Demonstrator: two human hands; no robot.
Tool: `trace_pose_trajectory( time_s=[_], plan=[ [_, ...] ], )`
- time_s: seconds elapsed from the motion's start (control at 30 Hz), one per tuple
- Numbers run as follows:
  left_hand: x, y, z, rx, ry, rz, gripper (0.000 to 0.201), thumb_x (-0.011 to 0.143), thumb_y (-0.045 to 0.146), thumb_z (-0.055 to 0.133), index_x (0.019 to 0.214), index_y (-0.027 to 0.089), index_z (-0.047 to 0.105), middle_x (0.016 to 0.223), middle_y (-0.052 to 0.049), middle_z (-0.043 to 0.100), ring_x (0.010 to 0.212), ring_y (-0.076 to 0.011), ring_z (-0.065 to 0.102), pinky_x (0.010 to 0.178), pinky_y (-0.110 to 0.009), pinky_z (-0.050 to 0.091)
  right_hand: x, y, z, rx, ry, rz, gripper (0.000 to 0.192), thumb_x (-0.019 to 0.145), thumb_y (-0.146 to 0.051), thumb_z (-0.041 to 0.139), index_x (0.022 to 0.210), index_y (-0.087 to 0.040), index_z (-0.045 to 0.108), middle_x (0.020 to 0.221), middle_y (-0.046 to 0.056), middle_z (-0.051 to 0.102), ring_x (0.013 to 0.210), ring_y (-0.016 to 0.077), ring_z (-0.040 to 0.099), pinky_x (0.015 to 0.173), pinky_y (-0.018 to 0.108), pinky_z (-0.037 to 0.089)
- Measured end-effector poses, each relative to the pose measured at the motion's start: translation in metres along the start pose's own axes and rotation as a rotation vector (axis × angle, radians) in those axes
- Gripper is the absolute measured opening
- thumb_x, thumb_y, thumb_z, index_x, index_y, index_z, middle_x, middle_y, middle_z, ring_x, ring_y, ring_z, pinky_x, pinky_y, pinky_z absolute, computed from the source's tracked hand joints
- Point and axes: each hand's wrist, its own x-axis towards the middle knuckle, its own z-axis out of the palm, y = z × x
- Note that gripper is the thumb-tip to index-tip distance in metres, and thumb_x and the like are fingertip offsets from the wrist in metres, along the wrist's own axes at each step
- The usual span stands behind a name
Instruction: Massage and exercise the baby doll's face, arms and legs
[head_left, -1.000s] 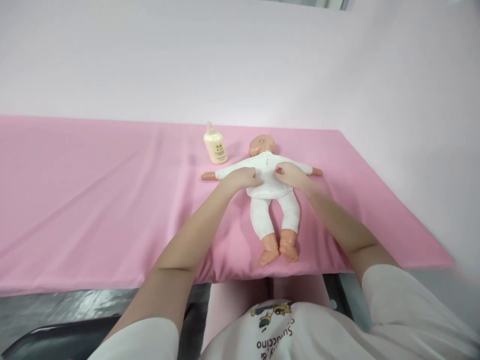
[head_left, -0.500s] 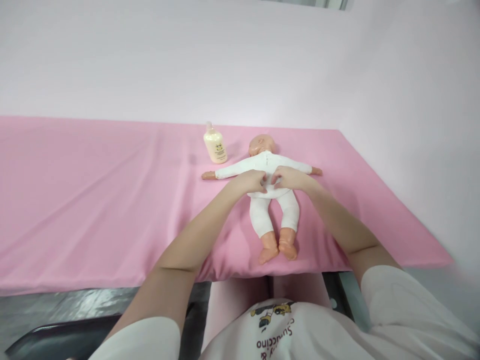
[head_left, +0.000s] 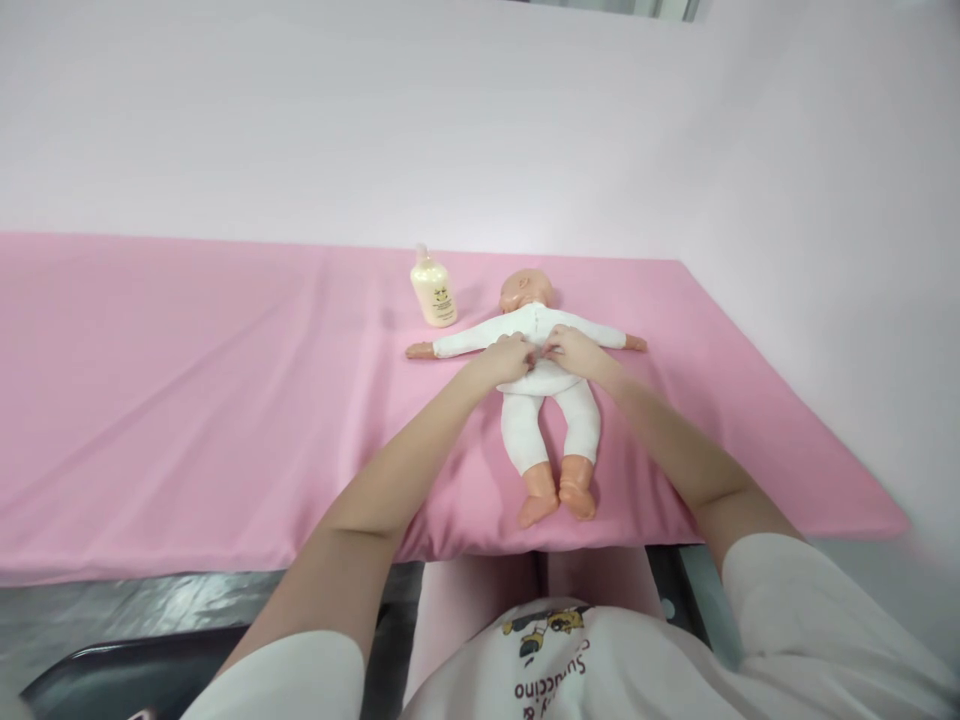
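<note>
A baby doll (head_left: 550,378) with a white cloth body lies stretched out, arms spread wide and bare feet towards me. An ear shows on its turned head. My left hand (head_left: 511,357) rests on the left side of its trunk, fingers curled and pinched at the cloth. On the other side, my right hand (head_left: 571,352) is curled the same way, thumb and fingers close together on the trunk. Only a small gap separates the two hands. Part of the doll's middle is hidden beneath them.
A pump bottle (head_left: 433,293) of pale yellow lotion stands beyond the doll's left-hand arm. Pink cloth (head_left: 187,400) covers the table, with its front edge close to my body. A black chair (head_left: 135,670) is at the lower left.
Both hands have slid a little up the doll's trunk towards its head, and their fingers have drawn closer together. The doll and bottle stay in place.
</note>
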Motion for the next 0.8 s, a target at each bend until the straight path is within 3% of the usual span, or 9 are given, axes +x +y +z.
trace_pose_trajectory(
  time_s=[0.1,0.2,0.43,0.67,0.8],
  plan=[
    [0.003,-0.003,0.005,-0.021,0.030,-0.023,0.022,0.091,0.017,0.059,0.108,0.021,0.073,0.114,-0.011,0.073,0.105,-0.0301,0.069,0.091,-0.039,0.052,-0.001,0.001,0.001,0.029,0.008,0.043,0.029,0.095,-0.004,0.055,0.105,-0.017,0.079,0.118,0.010,0.077,0.112,0.0231,0.069,0.109,0.035,0.051],
    [0.007,-0.006,0.008,-0.069,0.072,-0.051,0.029,0.091,0.019,0.063,0.120,0.019,0.069,0.124,-0.012,0.075,0.115,-0.0314,0.069,0.096,-0.040,0.052,-0.001,0.003,0.003,0.056,0.052,0.103,0.037,0.094,-0.002,0.053,0.121,-0.016,0.075,0.123,0.011,0.077,0.111,0.0230,0.071,0.107,0.035,0.053],
    [0.017,-0.013,0.016,-0.038,0.095,-0.020,0.036,0.097,0.025,0.058,0.130,0.022,0.072,0.138,-0.011,0.072,0.125,-0.0320,0.065,0.106,-0.042,0.050,0.004,0.008,0.005,-0.083,0.059,0.076,0.030,0.095,-0.008,0.057,0.105,-0.018,0.083,0.119,0.012,0.075,0.114,0.0270,0.070,0.113,0.044,0.052],
    [0.017,-0.012,0.019,-0.030,0.165,-0.029,0.032,0.101,0.025,0.049,0.106,0.021,0.080,0.118,-0.011,0.076,0.112,-0.0307,0.067,0.097,-0.043,0.051,0.004,0.003,0.001,-0.082,-0.006,0.088,0.031,0.099,-0.006,0.052,0.110,-0.012,0.080,0.121,0.014,0.078,0.117,0.0269,0.071,0.113,0.039,0.050],
    [0.017,-0.014,0.022,-0.027,0.244,0.044,0.031,0.099,0.027,0.051,0.102,0.021,0.081,0.125,-0.012,0.072,0.118,-0.0318,0.063,0.102,-0.047,0.050,0.004,0.001,0.001,-0.114,-0.013,0.148,0.033,0.102,-0.009,0.048,0.117,-0.012,0.077,0.124,0.016,0.078,0.115,0.0285,0.073,0.110,0.040,0.051]
  ],
)
